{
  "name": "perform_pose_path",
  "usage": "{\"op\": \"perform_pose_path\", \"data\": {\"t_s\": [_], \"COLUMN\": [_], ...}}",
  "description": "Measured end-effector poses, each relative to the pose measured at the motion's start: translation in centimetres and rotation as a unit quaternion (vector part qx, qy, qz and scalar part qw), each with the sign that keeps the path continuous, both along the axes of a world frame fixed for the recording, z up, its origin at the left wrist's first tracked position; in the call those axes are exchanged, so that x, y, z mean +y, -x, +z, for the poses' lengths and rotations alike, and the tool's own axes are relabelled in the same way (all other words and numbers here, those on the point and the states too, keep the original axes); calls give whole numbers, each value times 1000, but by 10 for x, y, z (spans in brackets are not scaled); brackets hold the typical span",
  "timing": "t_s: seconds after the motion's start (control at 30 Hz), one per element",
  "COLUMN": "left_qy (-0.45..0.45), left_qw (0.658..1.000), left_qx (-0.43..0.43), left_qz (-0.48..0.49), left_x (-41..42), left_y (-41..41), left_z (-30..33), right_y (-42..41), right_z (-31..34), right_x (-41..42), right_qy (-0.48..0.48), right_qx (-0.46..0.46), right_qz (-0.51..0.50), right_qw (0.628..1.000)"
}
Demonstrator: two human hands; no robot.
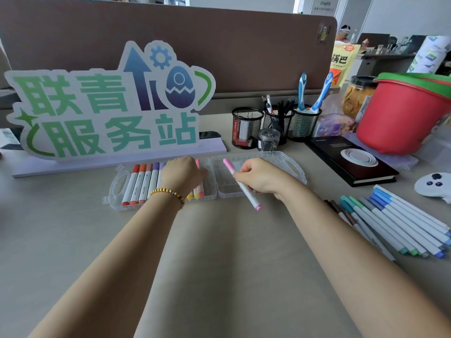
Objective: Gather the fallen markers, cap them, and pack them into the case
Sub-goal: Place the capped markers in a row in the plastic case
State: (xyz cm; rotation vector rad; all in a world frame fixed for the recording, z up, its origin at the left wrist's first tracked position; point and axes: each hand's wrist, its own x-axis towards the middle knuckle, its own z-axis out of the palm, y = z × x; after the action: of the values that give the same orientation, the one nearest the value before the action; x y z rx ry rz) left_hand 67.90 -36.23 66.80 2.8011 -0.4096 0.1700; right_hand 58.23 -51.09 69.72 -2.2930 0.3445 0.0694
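Grey desk (219, 240) was the biggest thing, and all the pens lay on it so you could reach them. Behind it stood a big sign (107, 103) with green letters, and a red bucket (402, 115) sat far off to your right, out of the way.

Next came the clear case (212, 191). It lay wide open and flat, just past your hands, so pens could drop straight in. The half on your left held a row of packed markers (140, 184), side by side with their caps on. The other half looked bare, though clear plastic is hard to read.

A pile of loose markers (395, 223), blue and green and brown, waited near your right arm. I think those still had to go in, so you were partway done.

Your left hand (183, 174) rested on the packed row. It looked like you were pushing the pens snug to make room, but I could not tell how your fingers lay there.

Your right hand (258, 176) pinched the pink marker (241, 184) near its middle. It was tilted over the bare half, both pink ends showing, likely ready to join the row.
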Motion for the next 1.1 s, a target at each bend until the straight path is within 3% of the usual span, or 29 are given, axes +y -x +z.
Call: {"op": "perform_pose_path", "data": {"t_s": [0.27,0.53,0.7,0.93,1.1], "left_qy": [1,30,33,-52,-68], "left_qw": [999,997,993,985,985], "left_qx": [15,-76,-77,-13,54], "left_qz": [-28,-8,-80,-166,-147], "left_x": [3,3,13,20,17], "left_y": [-6,0,6,3,-5], "left_z": [-2,-13,-16,-19,-22], "right_y": [-5,-10,-11,-16,-21], "right_z": [-4,2,5,3,3], "right_x": [4,10,11,15,19], "right_qy": [-12,-23,-27,-30,-36], "right_qx": [2,-19,-29,-34,-47], "right_qz": [-5,-17,-21,-24,-29], "right_qw": [1000,999,999,999,998]}}
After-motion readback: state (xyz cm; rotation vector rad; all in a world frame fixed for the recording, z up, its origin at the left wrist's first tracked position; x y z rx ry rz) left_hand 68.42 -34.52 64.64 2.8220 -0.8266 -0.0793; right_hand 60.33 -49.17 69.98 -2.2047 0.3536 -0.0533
